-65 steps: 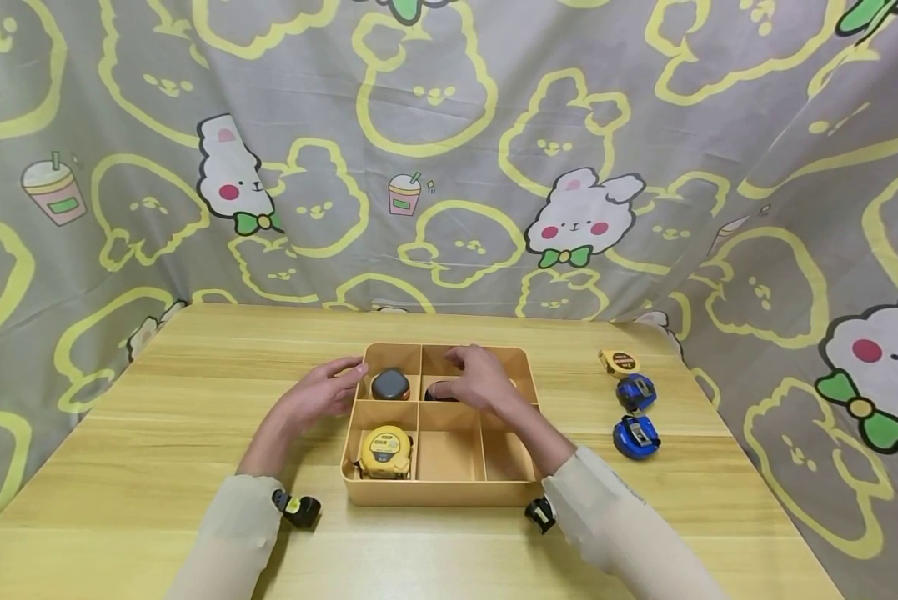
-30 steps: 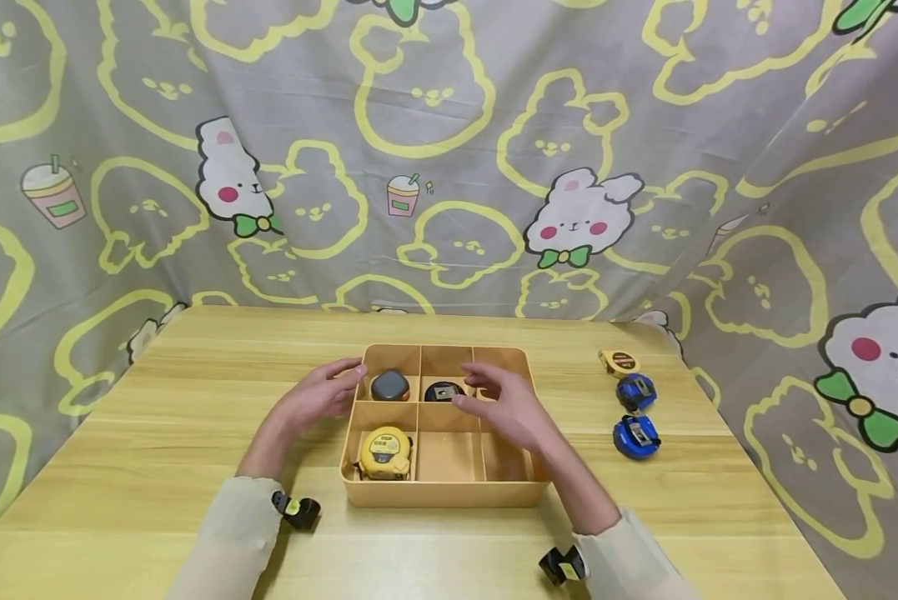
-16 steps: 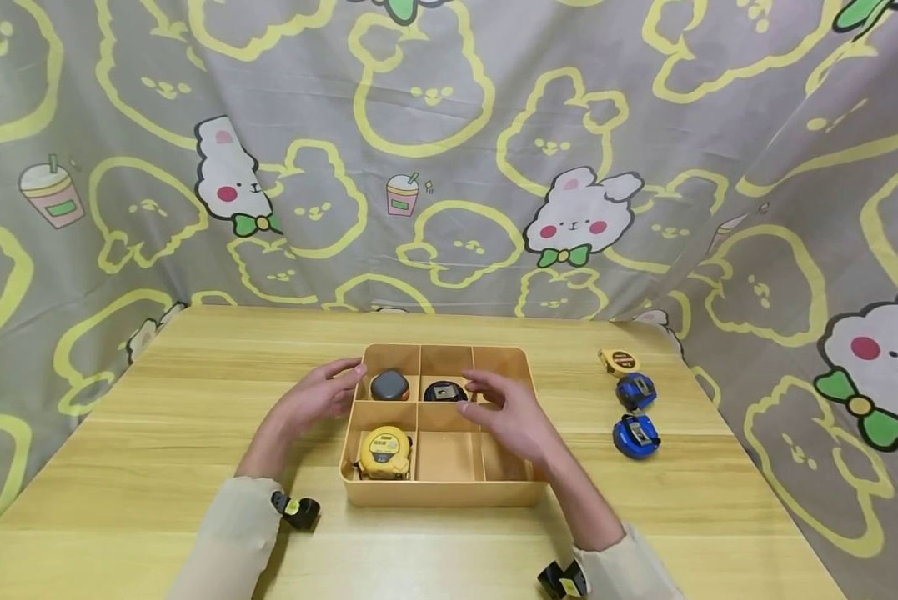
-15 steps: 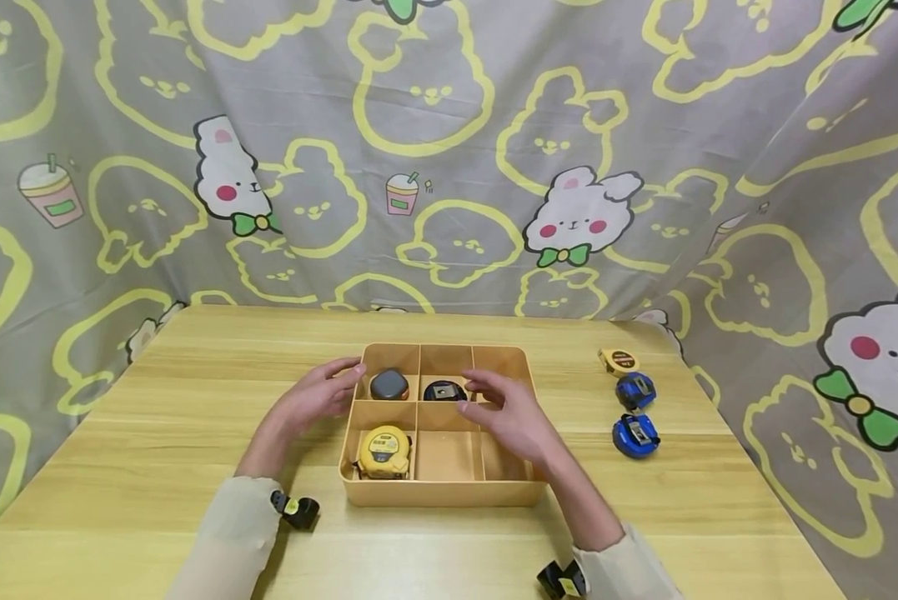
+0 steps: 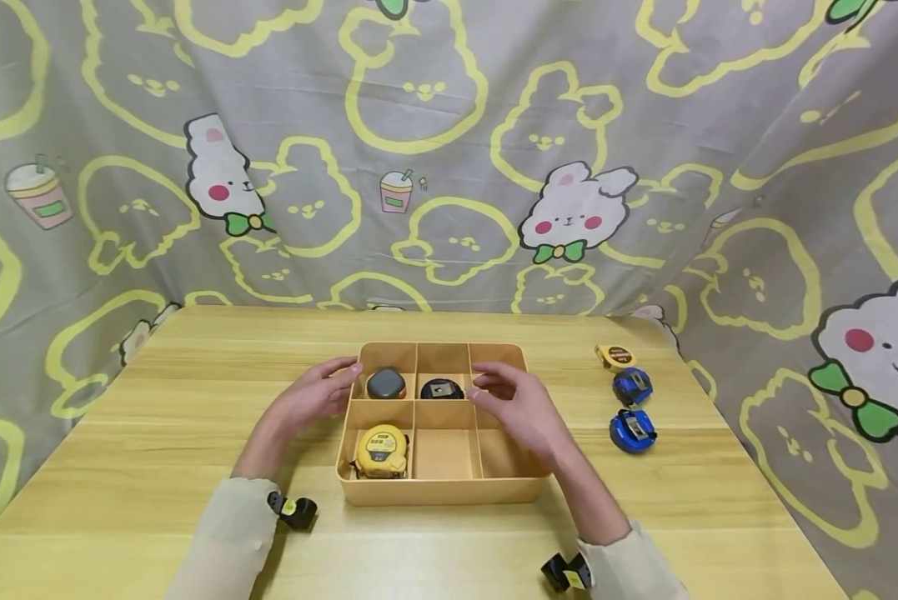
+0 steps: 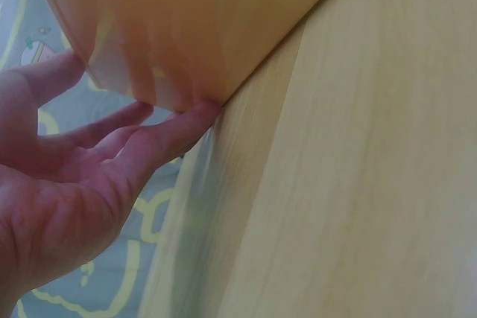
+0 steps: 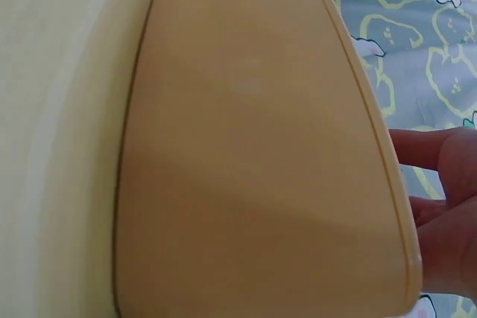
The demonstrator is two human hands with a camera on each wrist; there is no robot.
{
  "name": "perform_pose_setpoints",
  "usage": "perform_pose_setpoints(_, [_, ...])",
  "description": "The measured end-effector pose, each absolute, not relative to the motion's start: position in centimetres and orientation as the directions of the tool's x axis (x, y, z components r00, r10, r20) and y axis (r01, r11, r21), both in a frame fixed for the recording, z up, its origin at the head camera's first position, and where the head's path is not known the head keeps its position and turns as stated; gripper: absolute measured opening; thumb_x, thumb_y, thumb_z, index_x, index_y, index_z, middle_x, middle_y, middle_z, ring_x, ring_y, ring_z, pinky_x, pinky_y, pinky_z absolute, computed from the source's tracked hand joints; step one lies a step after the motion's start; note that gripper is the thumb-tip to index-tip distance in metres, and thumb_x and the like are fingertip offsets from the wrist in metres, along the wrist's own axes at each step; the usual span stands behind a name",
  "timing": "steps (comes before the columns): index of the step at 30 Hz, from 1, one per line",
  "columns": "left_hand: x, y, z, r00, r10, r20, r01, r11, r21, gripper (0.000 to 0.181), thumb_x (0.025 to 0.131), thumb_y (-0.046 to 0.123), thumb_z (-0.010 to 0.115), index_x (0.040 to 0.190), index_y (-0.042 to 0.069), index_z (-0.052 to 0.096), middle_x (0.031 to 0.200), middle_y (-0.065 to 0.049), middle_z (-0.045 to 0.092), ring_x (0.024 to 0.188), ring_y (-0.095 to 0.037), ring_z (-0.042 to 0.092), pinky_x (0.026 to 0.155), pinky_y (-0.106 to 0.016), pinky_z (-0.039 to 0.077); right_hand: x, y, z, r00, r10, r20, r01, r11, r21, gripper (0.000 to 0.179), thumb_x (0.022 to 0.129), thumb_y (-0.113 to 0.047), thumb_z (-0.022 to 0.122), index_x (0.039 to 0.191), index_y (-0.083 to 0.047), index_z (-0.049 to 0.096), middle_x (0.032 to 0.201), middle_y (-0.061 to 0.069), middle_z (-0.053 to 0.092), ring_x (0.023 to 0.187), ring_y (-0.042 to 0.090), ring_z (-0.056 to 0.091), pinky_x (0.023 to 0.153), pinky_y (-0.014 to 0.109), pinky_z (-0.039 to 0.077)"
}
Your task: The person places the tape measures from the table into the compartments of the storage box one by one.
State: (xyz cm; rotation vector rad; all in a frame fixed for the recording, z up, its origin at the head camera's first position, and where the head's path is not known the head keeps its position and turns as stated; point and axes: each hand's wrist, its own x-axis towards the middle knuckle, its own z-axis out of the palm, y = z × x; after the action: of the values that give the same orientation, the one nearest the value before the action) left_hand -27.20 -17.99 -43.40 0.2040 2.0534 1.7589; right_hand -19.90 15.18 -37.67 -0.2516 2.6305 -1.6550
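An orange divided box [image 5: 441, 492] stands on the table. Its back-left compartment holds a dark grey tape measure [image 5: 386, 383], the back-middle one a dark tape measure with a metal clip [image 5: 442, 390]. A yellow tape measure [image 5: 382, 452] lies in the front-left compartment. My left hand [image 5: 315, 398] rests against the box's left side; the left wrist view has its fingertips [image 6: 205, 109] touching the wall. Over the right part of the box hovers my right hand [image 5: 519, 408], fingers loosely bent with nothing between them. Only part of that hand shows in the right wrist view.
Right of the box lie a small yellow tape measure [image 5: 614, 357] and two blue tape measures, one behind [image 5: 632, 386] and one nearer [image 5: 633, 431]. A patterned grey curtain [image 5: 464, 167] hangs behind the wooden table [image 5: 216, 358].
My right hand has let go of the dark tape measure in the back-middle compartment and drawn back to the right. The left hand stays at the box's side.
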Motion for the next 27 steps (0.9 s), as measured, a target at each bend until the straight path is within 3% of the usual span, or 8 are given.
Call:
perform_pose_setpoints(3, [-27.1, -18.1, -43.4, -0.898, 0.379, -0.222, -0.164, 0.179, 0.97, 0.077, 0.106, 0.044, 0.05, 0.161, 0.001, 0.017, 0.163, -0.028, 0.026, 0.148, -0.047, 0.03, 0.118, -0.059, 0.033, -20.2, 15.9, -37.4, -0.989, -0.124, 0.084, -0.128, 0.41, -0.903, 0.042, 0.097, -0.019, 0.07, 0.136, -0.007, 0.063, 0.122, 0.015, 0.071, 0.113, 0.028, 0.069, 0.1, 0.043, 0.056])
perform_pose_setpoints(8, [-27.1, -18.1, -43.2, -0.899, 0.376, -0.224, -0.164, 0.186, 0.969, 0.078, 0.106, 0.045, 0.05, 0.161, 0.002, 0.017, 0.163, -0.028, 0.026, 0.148, -0.046, 0.031, 0.118, -0.059, 0.034, -20.7, 17.3, -36.9, -0.995, -0.028, 0.1, -0.103, 0.378, -0.92, 0.036, 0.097, -0.018, 0.07, 0.132, -0.01, 0.066, 0.122, 0.015, 0.072, 0.112, 0.025, 0.069, 0.099, 0.035, 0.056])
perform_pose_setpoints(14, [-27.1, -18.1, -43.2, -0.899, 0.375, -0.227, -0.165, 0.19, 0.968, 0.078, 0.106, 0.045, 0.051, 0.161, 0.002, 0.017, 0.163, -0.028, 0.026, 0.148, -0.046, 0.031, 0.118, -0.059, 0.035, -21.4, 19.8, -36.5, -0.985, 0.109, 0.135, -0.087, 0.358, -0.93, 0.032, 0.097, -0.02, 0.07, 0.127, -0.008, 0.07, 0.111, 0.011, 0.075, 0.101, 0.013, 0.07, 0.093, 0.024, 0.052])
perform_pose_setpoints(18, [-27.2, -18.0, -43.3, -0.898, 0.376, -0.227, -0.162, 0.196, 0.967, 0.078, 0.106, 0.047, 0.05, 0.161, 0.002, 0.018, 0.163, -0.028, 0.026, 0.148, -0.047, 0.031, 0.118, -0.058, 0.035, -21.7, 21.7, -36.4, -0.974, 0.191, 0.12, -0.048, 0.345, -0.937, 0.033, 0.096, -0.022, 0.072, 0.127, -0.009, 0.07, 0.102, 0.001, 0.077, 0.098, 0.007, 0.066, 0.095, 0.028, 0.047])
perform_pose_setpoints(27, [-27.3, -18.1, -43.5, -0.902, 0.361, -0.237, -0.174, 0.199, 0.964, 0.077, 0.105, 0.048, 0.051, 0.161, 0.004, 0.02, 0.163, -0.026, 0.028, 0.148, -0.045, 0.032, 0.118, -0.057, 0.035, -21.6, 25.6, -35.8, -0.946, 0.316, 0.074, 0.026, 0.298, -0.954, 0.044, 0.093, -0.03, 0.076, 0.133, -0.016, 0.067, 0.094, -0.015, 0.072, 0.112, 0.011, 0.058, 0.106, 0.036, 0.04])
